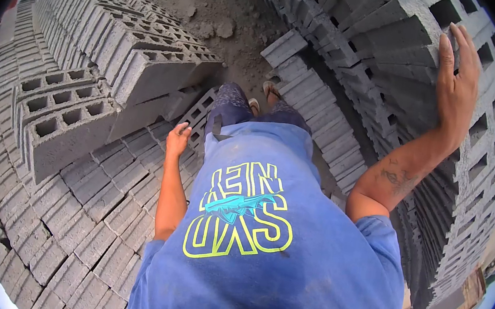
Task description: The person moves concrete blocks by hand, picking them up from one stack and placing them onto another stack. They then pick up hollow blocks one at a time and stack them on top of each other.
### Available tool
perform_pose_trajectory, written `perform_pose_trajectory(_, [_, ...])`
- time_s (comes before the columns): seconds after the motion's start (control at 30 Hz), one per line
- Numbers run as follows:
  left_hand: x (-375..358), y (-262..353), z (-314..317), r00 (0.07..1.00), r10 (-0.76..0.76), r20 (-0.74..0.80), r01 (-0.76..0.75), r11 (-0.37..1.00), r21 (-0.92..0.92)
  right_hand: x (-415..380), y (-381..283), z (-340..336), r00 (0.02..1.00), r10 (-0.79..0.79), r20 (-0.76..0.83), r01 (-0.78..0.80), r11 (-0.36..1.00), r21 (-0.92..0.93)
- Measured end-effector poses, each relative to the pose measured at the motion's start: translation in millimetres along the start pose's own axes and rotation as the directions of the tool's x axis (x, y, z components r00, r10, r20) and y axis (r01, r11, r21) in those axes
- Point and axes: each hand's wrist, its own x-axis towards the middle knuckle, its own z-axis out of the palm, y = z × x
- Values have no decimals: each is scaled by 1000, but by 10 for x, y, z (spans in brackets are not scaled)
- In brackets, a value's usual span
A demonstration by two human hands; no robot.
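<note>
Nearest the camera, a blue shirt (335, 238) fills the lower centre. The right block stack (468, 204) stands opposite the smaller left block stack (152, 82). The right hand (460, 81), extended, is positioned at the right block stack, contact unclear; the left hand (177, 140), curled, hangs beside the shirt, contents indeterminable.

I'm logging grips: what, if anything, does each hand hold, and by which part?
The right hand is open by the stacked blocks, holding none; whether the left hand pinches something small cannot be told.
</note>
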Motion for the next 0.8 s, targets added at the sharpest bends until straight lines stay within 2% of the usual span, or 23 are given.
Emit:
perform_pose_trajectory(0.1, [-37, -105, 44, 999, -27, 36, 27, 1000, 14, -43, 19, 22, 1000, -21, 20, 21, 999, -26])
perform_pose_trajectory(0.23, [-148, -277, 123, 1000, -17, -11, 17, 1000, 1, -51, 53, 52, 1000, -15, 0, 14, 996, -87])
perform_pose_trajectory(0.3, [-238, -457, 172, 991, -134, 12, 134, 977, -164, -53, 5, 39, 1000, -9, 0, 9, 995, -104])
perform_pose_trajectory(0.37, [-332, -549, 179, 986, -164, 7, 164, 978, -130, -38, -29, 31, 1000, 7, 12, -6, 993, -118])
perform_pose_trajectory(0.43, [-423, -701, 236, 980, -197, 10, 192, 945, -265, -34, -38, 26, 1000, 4, 16, -2, 995, -100])
perform_pose_trajectory(0.6, [-559, -820, 382, 949, -303, 86, 315, 927, -206, -32, -47, 35, 1000, 5, 11, -4, 995, -99])
perform_pose_trajectory(0.73, [-466, -753, 395, 969, -243, 52, 248, 929, -274, -63, -25, 32, 1000, 24, 10, -23, 994, -104])
perform_pose_trajectory(0.8, [-353, -691, 375, 971, -230, 66, 240, 943, -230, -61, 4, 33, 999, 39, 16, -37, 995, -97])
